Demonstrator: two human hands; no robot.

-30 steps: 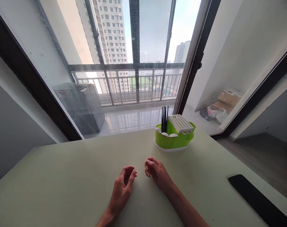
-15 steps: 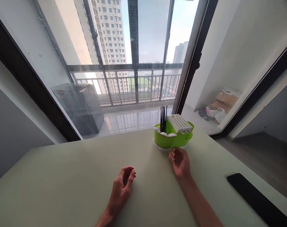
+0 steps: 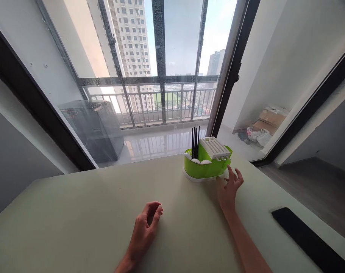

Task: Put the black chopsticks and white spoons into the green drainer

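Note:
A green utensil caddy (image 3: 200,171) with a white base stands toward the back right of the pale table. Black chopsticks (image 3: 195,144) rise from its left part, and rounded white spoon ends (image 3: 205,162) show over its front rim. Its right part has a slotted white top (image 3: 214,148), with small white pieces along the lower edge. My right hand (image 3: 229,189) is raised at the caddy's front right corner, fingers apart and holding nothing; whether a fingertip touches the caddy I cannot tell. My left hand (image 3: 146,226) rests on the table, fingers curled to the thumb around an empty hollow.
A long black object (image 3: 308,237) lies on the pale table (image 3: 75,212) at the right. Beyond the back edge stand glass doors with dark frames (image 3: 230,76). Behind the glass are a dark cabinet (image 3: 100,131) and a pile of cardboard and bags (image 3: 267,127).
My right hand has moved from the caddy's front to its right corner, and its curled fingers have spread. My left hand stays in place. The view has shifted slightly.

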